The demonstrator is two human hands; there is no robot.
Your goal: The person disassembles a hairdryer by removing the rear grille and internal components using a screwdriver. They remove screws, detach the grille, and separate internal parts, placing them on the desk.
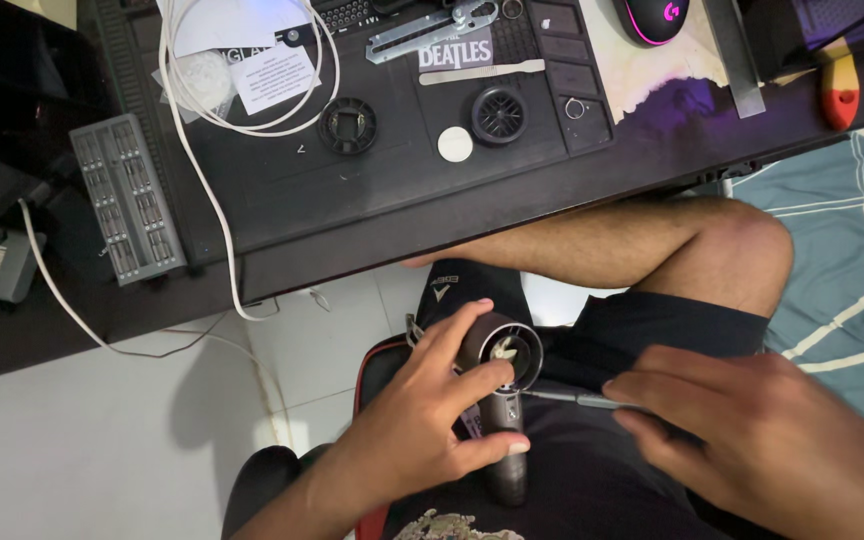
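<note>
Desk (372, 215): dark top across the upper part of the view, its near edge running above the person's lap.
Work mat (282, 170): black, lying on the desk, with small compartments along its far edge.
Bit case (127, 198): grey, ridged, at the desk's left end, beside a white cable (197, 170).
Left hand (422, 420): wrapped firmly around the small dark handheld fan, thumb along the handle, fingers over the round head.
Right hand (752, 440): closed in a pinch on the thin screwdriver, held level.
Handheld fan (504, 400): over the lap, below the desk's near edge, its open round end facing up.
Screwdriver (577, 400): tip touching the fan just under the head.
Round fan parts (349, 125): two black discs on the mat, a white disc (455, 144) between and just nearer.
</note>
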